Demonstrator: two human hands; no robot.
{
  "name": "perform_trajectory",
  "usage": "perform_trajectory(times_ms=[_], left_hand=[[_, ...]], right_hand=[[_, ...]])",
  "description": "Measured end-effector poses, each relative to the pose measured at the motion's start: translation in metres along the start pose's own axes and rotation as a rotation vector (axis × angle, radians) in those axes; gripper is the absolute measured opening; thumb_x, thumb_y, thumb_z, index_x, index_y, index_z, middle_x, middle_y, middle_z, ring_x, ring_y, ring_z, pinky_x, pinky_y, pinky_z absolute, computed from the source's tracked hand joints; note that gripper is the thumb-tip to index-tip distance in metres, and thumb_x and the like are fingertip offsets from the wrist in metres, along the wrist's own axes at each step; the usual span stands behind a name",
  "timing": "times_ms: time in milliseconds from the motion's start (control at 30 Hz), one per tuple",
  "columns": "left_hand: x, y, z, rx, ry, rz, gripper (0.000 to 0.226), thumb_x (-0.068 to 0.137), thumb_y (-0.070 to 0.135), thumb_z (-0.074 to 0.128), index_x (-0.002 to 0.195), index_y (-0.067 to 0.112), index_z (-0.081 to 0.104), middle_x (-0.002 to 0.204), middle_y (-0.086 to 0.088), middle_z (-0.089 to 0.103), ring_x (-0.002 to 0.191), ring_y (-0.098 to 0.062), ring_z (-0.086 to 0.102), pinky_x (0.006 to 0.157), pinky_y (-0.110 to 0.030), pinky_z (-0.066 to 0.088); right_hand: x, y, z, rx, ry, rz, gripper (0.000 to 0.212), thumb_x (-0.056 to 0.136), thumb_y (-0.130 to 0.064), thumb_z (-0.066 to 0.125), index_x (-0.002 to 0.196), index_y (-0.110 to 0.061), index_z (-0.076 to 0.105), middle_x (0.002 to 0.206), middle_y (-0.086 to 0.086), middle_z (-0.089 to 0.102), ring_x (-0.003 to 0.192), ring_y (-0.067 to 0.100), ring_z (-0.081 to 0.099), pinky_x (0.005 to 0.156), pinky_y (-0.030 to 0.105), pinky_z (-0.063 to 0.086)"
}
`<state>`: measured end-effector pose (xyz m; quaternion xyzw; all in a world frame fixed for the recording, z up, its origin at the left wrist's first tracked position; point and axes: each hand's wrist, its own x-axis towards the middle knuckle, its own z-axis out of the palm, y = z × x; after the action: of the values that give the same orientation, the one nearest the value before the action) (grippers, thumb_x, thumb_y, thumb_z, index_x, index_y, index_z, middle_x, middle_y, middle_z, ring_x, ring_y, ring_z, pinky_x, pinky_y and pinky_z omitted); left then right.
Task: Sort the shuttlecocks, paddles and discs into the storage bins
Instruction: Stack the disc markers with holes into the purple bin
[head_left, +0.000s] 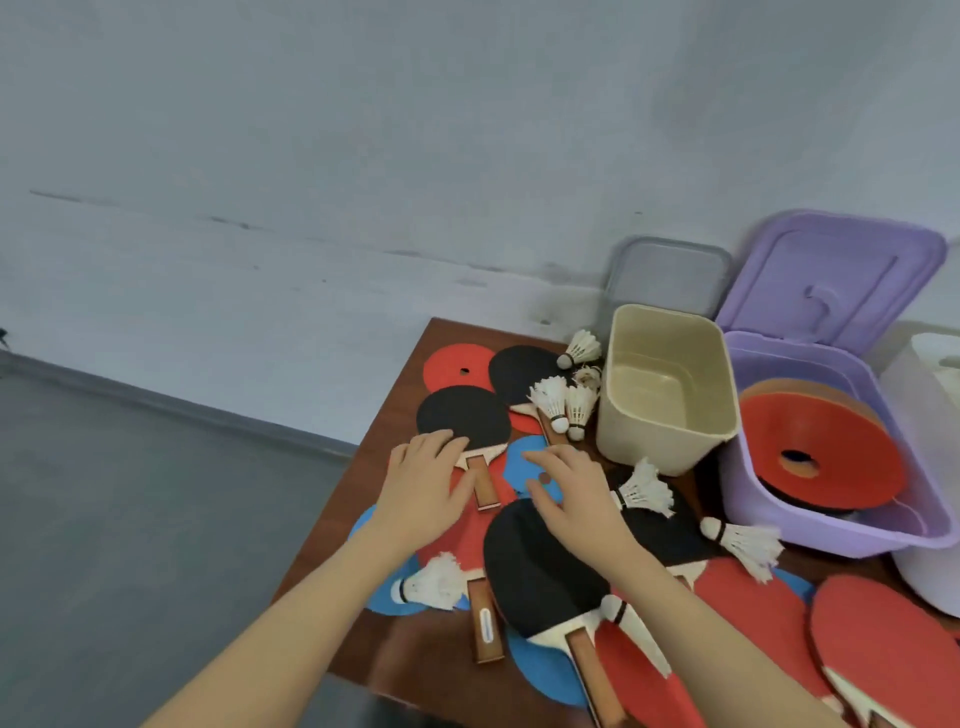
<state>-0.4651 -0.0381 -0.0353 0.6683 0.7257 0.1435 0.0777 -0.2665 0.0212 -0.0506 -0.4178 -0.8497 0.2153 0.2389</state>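
Observation:
Paddles, flat discs and white shuttlecocks lie mixed on a brown table (415, 644). My left hand (423, 480) rests with fingers spread on the neck of a black paddle (462, 415). My right hand (566, 493) lies with relaxed fingers over a blue disc (524, 457), beside a larger black paddle (540, 571). A red disc (454, 364) lies at the far corner. Shuttlecocks (563, 402) cluster beside the empty beige bin (670, 384). The purple bin (831, 467) holds red and orange discs (826, 447).
The purple bin's lid (831, 275) stands open against the wall, with a grey lid (670, 275) beside it. A white container (930, 415) sits at the far right. More red paddles (883, 644) lie at the near right. The table's left edge drops to grey floor.

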Motion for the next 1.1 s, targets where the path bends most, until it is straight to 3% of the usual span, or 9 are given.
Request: perform_trajectory(times_ms=[100, 200, 367, 467, 567, 667, 800, 967, 1100], left_hand=[[-0.032, -0.038, 0.014, 0.006, -0.132, -0.012, 0.08, 0.077, 0.066, 0.01, 0.139, 0.025, 0.038, 0.145, 0.002, 0.036, 0.132, -0.019, 0.032, 0.107, -0.036, 0.023], [-0.059, -0.067, 0.033, -0.008, -0.31, 0.048, 0.098, 0.069, 0.083, 0.004, 0.145, 0.026, 0.029, 0.15, 0.004, 0.029, 0.138, -0.015, 0.025, 0.11, -0.035, 0.019], [-0.085, -0.077, 0.048, -0.032, -0.402, 0.147, 0.084, 0.077, 0.077, 0.029, 0.145, 0.028, 0.024, 0.148, 0.009, 0.03, 0.135, -0.011, 0.025, 0.108, -0.03, 0.018], [-0.085, -0.076, 0.058, -0.031, -0.384, 0.161, 0.081, 0.076, 0.072, 0.021, 0.143, 0.028, 0.029, 0.142, 0.009, 0.038, 0.128, -0.013, 0.033, 0.1, -0.028, 0.025], [-0.08, -0.074, 0.065, -0.107, -0.364, 0.124, 0.061, 0.088, 0.059, 0.04, 0.14, 0.027, 0.036, 0.131, 0.007, 0.048, 0.118, -0.015, 0.042, 0.094, -0.031, 0.032], [-0.079, -0.07, 0.068, -0.211, -0.329, 0.108, 0.061, 0.085, 0.06, 0.039, 0.137, 0.028, 0.042, 0.121, 0.007, 0.056, 0.111, -0.016, 0.048, 0.09, -0.032, 0.035], [-0.077, -0.061, 0.063, -0.282, -0.191, 0.102, 0.055, 0.09, 0.046, 0.053, 0.138, 0.023, 0.04, 0.121, 0.006, 0.054, 0.111, -0.012, 0.049, 0.092, -0.026, 0.035], [-0.059, -0.033, 0.052, -0.327, -0.103, 0.09, 0.06, 0.09, 0.046, 0.052, 0.144, 0.03, 0.029, 0.117, 0.006, 0.051, 0.106, -0.01, 0.049, 0.089, -0.026, 0.04], [-0.043, 0.003, 0.05, -0.309, -0.077, 0.158, 0.056, 0.092, 0.041, 0.051, 0.143, 0.033, 0.029, 0.117, 0.006, 0.051, 0.107, -0.011, 0.047, 0.089, -0.027, 0.037]], right_hand=[[-0.009, -0.022, 0.037, -0.011, -0.161, -0.004, 0.05, 0.083, -0.055, 0.038, 0.125, -0.031, 0.053, 0.119, -0.01, 0.051, 0.114, 0.01, 0.043, 0.092, 0.029, 0.023], [-0.024, -0.033, 0.066, -0.056, -0.261, 0.017, 0.05, 0.083, -0.058, 0.043, 0.13, -0.04, 0.046, 0.127, -0.018, 0.044, 0.12, 0.005, 0.033, 0.094, 0.026, 0.013], [-0.049, -0.039, 0.092, -0.109, -0.321, 0.127, 0.061, 0.073, -0.07, 0.037, 0.127, -0.044, 0.047, 0.129, -0.02, 0.04, 0.124, 0.004, 0.026, 0.093, 0.024, 0.004], [-0.061, -0.041, 0.101, -0.159, -0.311, 0.15, 0.07, 0.068, -0.076, 0.028, 0.126, -0.044, 0.049, 0.129, -0.019, 0.041, 0.124, 0.005, 0.027, 0.092, 0.023, 0.002], [-0.067, -0.044, 0.107, -0.173, -0.217, 0.194, 0.067, 0.07, -0.074, 0.027, 0.123, -0.043, 0.053, 0.124, -0.022, 0.044, 0.12, 0.003, 0.03, 0.091, 0.022, 0.004], [-0.069, -0.046, 0.106, -0.118, -0.148, 0.242, 0.063, 0.071, -0.071, 0.028, 0.122, -0.042, 0.053, 0.12, -0.022, 0.044, 0.116, 0.002, 0.032, 0.09, 0.02, 0.006], [-0.074, -0.041, 0.097, -0.039, -0.053, 0.237, 0.055, 0.077, -0.065, 0.038, 0.121, -0.037, 0.054, 0.117, -0.021, 0.047, 0.11, -0.001, 0.035, 0.091, 0.021, 0.012], [-0.088, -0.012, 0.066, -0.017, 0.089, 0.311, 0.038, 0.085, -0.047, 0.056, 0.119, -0.03, 0.057, 0.116, -0.015, 0.051, 0.107, 0.004, 0.04, 0.089, 0.025, 0.02], [-0.106, 0.022, 0.033, -0.112, 0.107, 0.374, 0.029, 0.087, -0.034, 0.061, 0.116, -0.028, 0.059, 0.114, -0.011, 0.054, 0.107, 0.011, 0.046, 0.086, 0.028, 0.023]])
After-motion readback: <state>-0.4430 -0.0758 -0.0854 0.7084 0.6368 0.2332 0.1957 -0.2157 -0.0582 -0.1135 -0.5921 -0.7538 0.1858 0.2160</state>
